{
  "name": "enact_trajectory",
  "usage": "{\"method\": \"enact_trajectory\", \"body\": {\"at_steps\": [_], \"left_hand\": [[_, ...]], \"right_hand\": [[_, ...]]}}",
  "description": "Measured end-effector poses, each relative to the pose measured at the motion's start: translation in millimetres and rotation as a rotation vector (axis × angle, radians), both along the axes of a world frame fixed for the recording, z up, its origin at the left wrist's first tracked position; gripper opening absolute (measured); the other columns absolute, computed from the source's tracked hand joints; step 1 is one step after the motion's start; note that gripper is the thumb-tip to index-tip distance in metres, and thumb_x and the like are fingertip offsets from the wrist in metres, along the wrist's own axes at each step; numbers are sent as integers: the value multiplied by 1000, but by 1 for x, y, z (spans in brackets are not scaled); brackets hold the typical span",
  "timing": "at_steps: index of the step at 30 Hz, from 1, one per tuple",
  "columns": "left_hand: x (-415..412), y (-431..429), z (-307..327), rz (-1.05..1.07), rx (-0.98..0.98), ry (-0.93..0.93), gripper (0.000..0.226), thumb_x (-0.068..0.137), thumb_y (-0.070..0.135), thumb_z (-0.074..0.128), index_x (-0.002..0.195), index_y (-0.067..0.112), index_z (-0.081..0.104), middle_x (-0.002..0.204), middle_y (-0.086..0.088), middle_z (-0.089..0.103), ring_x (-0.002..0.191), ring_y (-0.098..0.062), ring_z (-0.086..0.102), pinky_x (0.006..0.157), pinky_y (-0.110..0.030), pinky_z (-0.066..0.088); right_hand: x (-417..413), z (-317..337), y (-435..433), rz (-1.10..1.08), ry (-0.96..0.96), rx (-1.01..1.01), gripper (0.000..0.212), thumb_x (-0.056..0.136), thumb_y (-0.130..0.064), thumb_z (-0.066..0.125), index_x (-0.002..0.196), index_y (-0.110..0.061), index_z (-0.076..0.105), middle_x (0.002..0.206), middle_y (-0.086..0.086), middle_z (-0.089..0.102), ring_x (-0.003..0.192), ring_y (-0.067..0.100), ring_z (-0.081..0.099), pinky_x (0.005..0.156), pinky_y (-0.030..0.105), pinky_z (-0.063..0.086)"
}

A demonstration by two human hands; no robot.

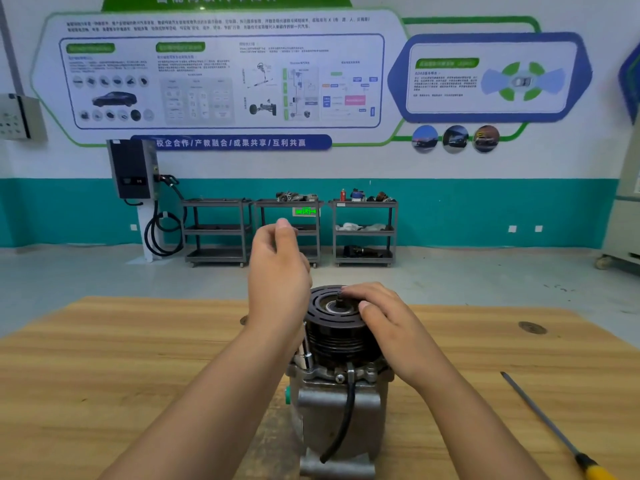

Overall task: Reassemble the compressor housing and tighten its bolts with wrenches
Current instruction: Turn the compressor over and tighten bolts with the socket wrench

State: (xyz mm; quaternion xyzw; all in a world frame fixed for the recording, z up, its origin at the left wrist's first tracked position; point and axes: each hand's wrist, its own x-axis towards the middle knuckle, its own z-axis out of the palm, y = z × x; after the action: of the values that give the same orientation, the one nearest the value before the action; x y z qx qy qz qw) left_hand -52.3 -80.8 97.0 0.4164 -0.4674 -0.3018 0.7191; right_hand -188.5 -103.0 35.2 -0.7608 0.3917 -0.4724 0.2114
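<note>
The compressor (341,403) stands upright on the wooden table (138,368), silver housing below and black grooved pulley (332,336) on top, with a shaft stub in the centre. A black cable (346,410) hangs down its front. My left hand (277,271) is raised left of the pulley, fingers curled round the top of a chrome wrench (306,356). The wrench's socket end reaches down to the housing's upper left flange. My right hand (388,323) rests on the pulley's top and right side with fingers laid flat.
A long screwdriver (554,424) with a yellow handle lies on the table at the right. Something small and dark (243,320) shows behind my left wrist. Three grey carts (363,233) and a wall charger (133,169) stand across the floor.
</note>
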Motion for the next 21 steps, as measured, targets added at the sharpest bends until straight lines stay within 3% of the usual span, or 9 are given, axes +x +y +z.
{"method": "enact_trajectory", "body": {"at_steps": [4,9,11,13,16,21], "left_hand": [[-7,0,-1,-70,-5,-81,25,100,36,33,88,21,49,45,9,34,39,-11,29,42,-27,24],[-3,-1,5,-372,98,-84,26,100,33,32,90,17,49,41,8,25,35,-9,18,36,-16,16],[1,-2,6,-471,117,-86,29,101,37,31,91,17,49,42,8,23,35,-8,16,37,-15,16],[5,-4,6,-569,137,-89,31,101,41,30,90,18,48,42,9,21,36,-8,14,38,-14,15],[9,-7,8,-675,155,-87,32,100,44,31,89,20,49,42,9,19,36,-7,12,39,-14,13],[15,-14,7,-742,161,-70,33,99,46,33,87,22,52,41,9,20,35,-7,13,36,-13,15]], "right_hand": [[1,-1,0,-12,-20,-15,32,96,-8,39,104,-33,57,108,-24,54,111,-6,43,89,2,29],[6,-2,0,-8,-123,16,36,93,-4,37,94,-33,59,106,-17,58,108,0,48,89,11,36],[8,-3,0,6,-194,45,30,86,-13,37,92,-31,60,104,-11,61,104,3,52,84,15,39],[10,-4,-1,12,-257,62,33,74,-20,35,91,-27,62,101,-7,63,98,2,54,79,14,40],[11,-6,-3,18,-305,62,30,78,-17,37,90,-25,63,101,-2,64,95,0,56,77,11,40],[14,-9,-5,-10,-317,35,32,72,-19,35,89,-24,62,103,-1,63,102,7,55,88,20,42]]}}
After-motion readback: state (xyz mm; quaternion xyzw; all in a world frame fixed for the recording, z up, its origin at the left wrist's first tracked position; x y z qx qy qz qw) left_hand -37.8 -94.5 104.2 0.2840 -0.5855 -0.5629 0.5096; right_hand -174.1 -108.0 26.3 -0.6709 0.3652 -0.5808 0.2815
